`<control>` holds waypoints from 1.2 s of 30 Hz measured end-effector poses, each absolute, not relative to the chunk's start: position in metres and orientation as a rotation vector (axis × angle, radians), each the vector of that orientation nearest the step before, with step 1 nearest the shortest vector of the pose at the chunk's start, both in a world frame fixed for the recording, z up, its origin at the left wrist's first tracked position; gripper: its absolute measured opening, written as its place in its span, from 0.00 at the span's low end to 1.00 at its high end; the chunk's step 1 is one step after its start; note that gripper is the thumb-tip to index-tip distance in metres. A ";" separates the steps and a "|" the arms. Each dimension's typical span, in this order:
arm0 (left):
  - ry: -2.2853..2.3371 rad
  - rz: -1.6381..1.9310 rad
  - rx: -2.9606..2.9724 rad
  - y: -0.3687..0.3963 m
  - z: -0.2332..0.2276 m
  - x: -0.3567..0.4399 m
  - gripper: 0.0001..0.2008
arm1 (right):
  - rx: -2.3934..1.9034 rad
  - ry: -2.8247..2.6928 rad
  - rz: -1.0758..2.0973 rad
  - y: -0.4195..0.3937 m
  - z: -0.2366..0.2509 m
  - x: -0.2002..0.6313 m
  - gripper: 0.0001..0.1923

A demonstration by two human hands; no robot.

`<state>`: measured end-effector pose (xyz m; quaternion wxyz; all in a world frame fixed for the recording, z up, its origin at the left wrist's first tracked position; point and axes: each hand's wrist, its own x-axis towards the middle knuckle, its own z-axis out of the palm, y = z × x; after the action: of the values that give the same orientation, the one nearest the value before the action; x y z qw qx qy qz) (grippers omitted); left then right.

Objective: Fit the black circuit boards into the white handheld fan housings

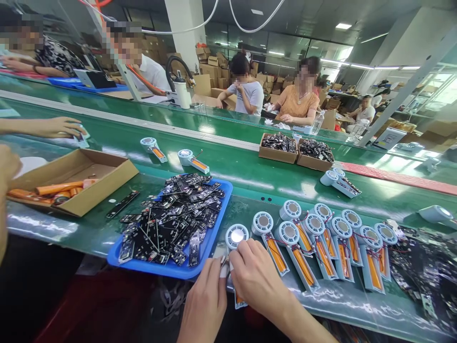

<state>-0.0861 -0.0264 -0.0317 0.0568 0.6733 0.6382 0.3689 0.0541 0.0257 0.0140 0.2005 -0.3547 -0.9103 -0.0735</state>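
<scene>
Both my hands meet over one white fan unit [236, 237] lying at the near edge of the green bench. My left hand [206, 297] pinches its lower part from the left. My right hand [254, 272] covers its handle, fingers curled on it; the orange battery end shows below my hand. The round silver head of the unit sticks out above my fingers. A blue tray [218, 227] heaped with black circuit boards sits just to the left. A row of several fan units [323, 238] with orange batteries lies to the right.
A cardboard box [107, 183] with orange batteries stands at the left, a co-worker's hands beside it. Two fan units [193, 160] and another [339, 182] lie on the green conveyor. Two boxes of black parts [276, 155] stand behind. People sit across the belt.
</scene>
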 end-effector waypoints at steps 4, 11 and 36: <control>1.913 1.087 2.224 -0.025 -0.028 -0.091 0.16 | -0.983 -2.579 -0.162 0.027 0.018 0.057 0.08; 1.925 1.086 2.240 -0.028 -0.044 -0.092 0.17 | -0.993 -2.609 -0.152 0.028 0.022 0.061 0.07; 1.597 1.029 1.866 -0.019 -0.018 -0.105 0.20 | -1.011 -2.305 0.747 0.034 0.034 0.086 0.14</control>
<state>-0.1051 -0.0189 -0.0178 0.2369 0.6808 0.5827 0.3753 0.0864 0.0344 0.0344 0.2552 -0.3723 -0.8489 0.2750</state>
